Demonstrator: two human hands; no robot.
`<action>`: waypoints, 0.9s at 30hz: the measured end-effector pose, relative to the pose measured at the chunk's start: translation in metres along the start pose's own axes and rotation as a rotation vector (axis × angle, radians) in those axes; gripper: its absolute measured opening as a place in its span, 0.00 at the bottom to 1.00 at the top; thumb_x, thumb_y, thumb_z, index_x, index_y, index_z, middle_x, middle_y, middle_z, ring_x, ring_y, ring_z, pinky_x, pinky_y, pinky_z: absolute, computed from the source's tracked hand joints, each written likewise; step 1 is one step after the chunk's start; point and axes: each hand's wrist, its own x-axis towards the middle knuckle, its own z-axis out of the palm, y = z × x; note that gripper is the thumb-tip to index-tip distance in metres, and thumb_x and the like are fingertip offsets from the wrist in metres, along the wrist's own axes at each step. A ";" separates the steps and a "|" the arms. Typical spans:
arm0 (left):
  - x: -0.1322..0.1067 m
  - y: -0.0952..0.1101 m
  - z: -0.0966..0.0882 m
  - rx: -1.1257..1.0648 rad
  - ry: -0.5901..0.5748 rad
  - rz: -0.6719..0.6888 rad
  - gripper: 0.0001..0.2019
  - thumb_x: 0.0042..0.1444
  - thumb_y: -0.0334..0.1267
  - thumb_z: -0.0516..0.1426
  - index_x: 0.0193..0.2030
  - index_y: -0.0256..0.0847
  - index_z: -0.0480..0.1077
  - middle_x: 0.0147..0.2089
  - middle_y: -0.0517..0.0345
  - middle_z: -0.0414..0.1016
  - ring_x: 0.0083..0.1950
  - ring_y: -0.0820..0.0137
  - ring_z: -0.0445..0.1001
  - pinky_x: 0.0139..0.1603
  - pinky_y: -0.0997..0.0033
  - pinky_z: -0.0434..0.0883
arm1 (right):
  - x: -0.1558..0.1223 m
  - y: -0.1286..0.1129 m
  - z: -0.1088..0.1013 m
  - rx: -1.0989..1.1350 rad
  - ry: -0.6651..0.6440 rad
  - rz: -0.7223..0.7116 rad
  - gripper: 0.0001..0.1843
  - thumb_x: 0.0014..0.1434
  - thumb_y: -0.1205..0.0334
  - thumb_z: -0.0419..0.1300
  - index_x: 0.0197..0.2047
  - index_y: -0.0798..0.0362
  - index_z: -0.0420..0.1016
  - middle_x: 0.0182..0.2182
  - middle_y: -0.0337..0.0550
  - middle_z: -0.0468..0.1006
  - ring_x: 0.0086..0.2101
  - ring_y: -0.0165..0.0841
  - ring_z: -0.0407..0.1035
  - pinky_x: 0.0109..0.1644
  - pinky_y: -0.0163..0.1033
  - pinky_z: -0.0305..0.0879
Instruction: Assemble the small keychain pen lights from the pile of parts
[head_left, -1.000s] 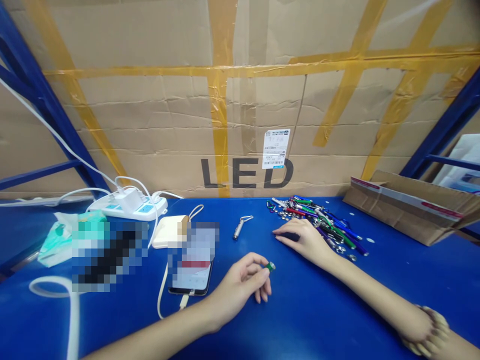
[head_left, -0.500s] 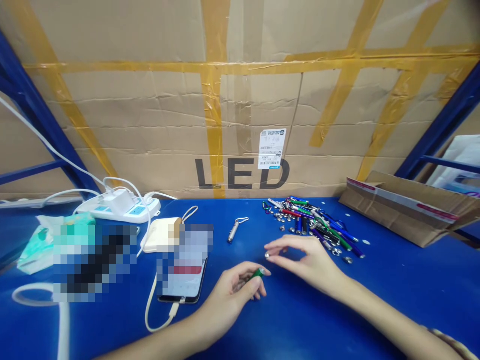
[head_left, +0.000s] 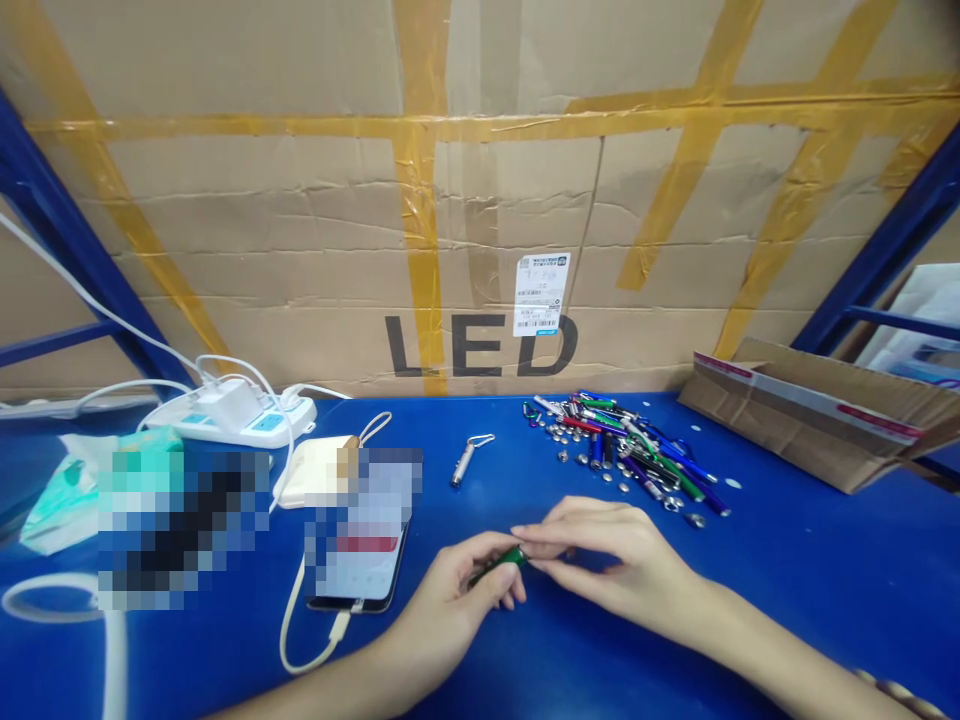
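Observation:
My left hand (head_left: 480, 580) is closed round a small green metal tube (head_left: 504, 566), one end of which points right between thumb and fingers. My right hand (head_left: 615, 545) is closed in a pinch, its thumb and fingertips meeting at that end of the tube. The small round silver piece it pinches is mostly covered by the fingertips, so I cannot tell whether it sits in the tube. Beyond the hands lies a silver mini flashlight (head_left: 465, 464) with a clip. A heap of coloured metal tubes (head_left: 637, 445) lies to the right, small round silver pieces (head_left: 583, 459) scattered at its near side.
A phone (head_left: 360, 560) on a charging cable lies left of my hands. Behind it are a cream power bank (head_left: 315, 475), a white power strip (head_left: 255, 425) and a tissue pack (head_left: 60, 500). An open cardboard box (head_left: 795, 425) stands right, before a large taped carton (head_left: 315, 240).
My right hand has moved left and slightly down, bringing the small silver piece to the green tube's end. My left hand still holds the tube. The view has shifted slightly.

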 end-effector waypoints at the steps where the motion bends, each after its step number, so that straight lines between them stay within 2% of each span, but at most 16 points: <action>1: 0.000 0.000 0.000 -0.004 -0.003 0.003 0.14 0.54 0.42 0.54 0.40 0.34 0.71 0.27 0.59 0.66 0.30 0.72 0.63 0.33 0.72 0.62 | 0.000 0.000 0.000 0.007 -0.005 0.019 0.18 0.56 0.71 0.58 0.50 0.50 0.72 0.30 0.41 0.79 0.31 0.28 0.71 0.34 0.31 0.70; 5: -0.001 0.000 0.000 -0.036 -0.008 0.016 0.12 0.54 0.41 0.54 0.39 0.34 0.71 0.27 0.59 0.66 0.30 0.73 0.63 0.34 0.73 0.62 | -0.002 0.000 0.001 0.046 -0.023 0.095 0.18 0.55 0.70 0.60 0.50 0.50 0.72 0.27 0.40 0.78 0.31 0.28 0.70 0.29 0.29 0.68; 8: -0.002 -0.001 0.000 -0.056 -0.016 0.023 0.11 0.53 0.41 0.55 0.38 0.34 0.71 0.29 0.58 0.67 0.31 0.73 0.64 0.35 0.72 0.63 | -0.002 -0.001 0.001 0.021 -0.067 0.136 0.21 0.53 0.68 0.62 0.51 0.50 0.71 0.30 0.41 0.78 0.32 0.29 0.68 0.25 0.28 0.65; 12: -0.001 -0.004 0.000 -0.076 -0.035 0.056 0.10 0.53 0.39 0.57 0.39 0.36 0.70 0.36 0.55 0.69 0.36 0.71 0.67 0.40 0.71 0.64 | 0.000 -0.006 0.001 0.011 -0.129 0.149 0.23 0.53 0.67 0.62 0.53 0.48 0.68 0.32 0.39 0.79 0.33 0.29 0.67 0.25 0.29 0.63; 15: 0.000 -0.005 -0.001 -0.092 -0.044 0.053 0.10 0.53 0.40 0.57 0.40 0.36 0.68 0.35 0.56 0.70 0.37 0.70 0.68 0.42 0.70 0.64 | 0.002 -0.006 -0.003 0.006 -0.061 0.113 0.18 0.55 0.66 0.60 0.50 0.50 0.71 0.30 0.39 0.79 0.31 0.29 0.67 0.25 0.30 0.64; 18: -0.002 -0.004 -0.001 -0.086 -0.046 0.021 0.12 0.53 0.42 0.58 0.39 0.36 0.66 0.30 0.58 0.69 0.34 0.71 0.68 0.40 0.70 0.64 | 0.003 0.010 -0.015 -0.194 0.123 0.155 0.10 0.58 0.65 0.56 0.43 0.52 0.74 0.31 0.42 0.79 0.30 0.29 0.69 0.31 0.34 0.67; 20: -0.003 -0.002 -0.001 -0.077 -0.045 0.003 0.14 0.53 0.44 0.58 0.39 0.36 0.65 0.29 0.58 0.69 0.33 0.72 0.68 0.39 0.70 0.64 | 0.000 0.030 -0.027 -0.441 0.217 0.222 0.10 0.59 0.62 0.55 0.41 0.53 0.75 0.36 0.45 0.78 0.36 0.33 0.70 0.38 0.39 0.68; 22: -0.003 0.000 -0.001 -0.073 -0.044 -0.015 0.15 0.52 0.45 0.58 0.39 0.36 0.65 0.29 0.59 0.69 0.32 0.72 0.67 0.39 0.71 0.64 | -0.004 0.051 -0.038 -0.650 0.183 0.271 0.13 0.58 0.58 0.55 0.43 0.54 0.74 0.41 0.48 0.77 0.43 0.39 0.68 0.48 0.47 0.64; 24: -0.003 0.002 -0.001 -0.075 -0.040 -0.031 0.15 0.52 0.46 0.58 0.39 0.35 0.65 0.29 0.59 0.69 0.32 0.73 0.67 0.39 0.71 0.63 | -0.011 0.069 -0.045 -0.788 0.083 0.357 0.18 0.58 0.53 0.54 0.49 0.52 0.72 0.48 0.48 0.73 0.48 0.43 0.64 0.50 0.52 0.61; 27: -0.001 0.002 -0.001 -0.069 -0.043 -0.034 0.15 0.52 0.45 0.58 0.40 0.35 0.65 0.29 0.59 0.69 0.32 0.73 0.67 0.39 0.70 0.63 | -0.018 0.086 -0.048 -0.878 -0.074 0.471 0.25 0.58 0.45 0.51 0.54 0.48 0.68 0.56 0.46 0.66 0.55 0.46 0.58 0.54 0.56 0.55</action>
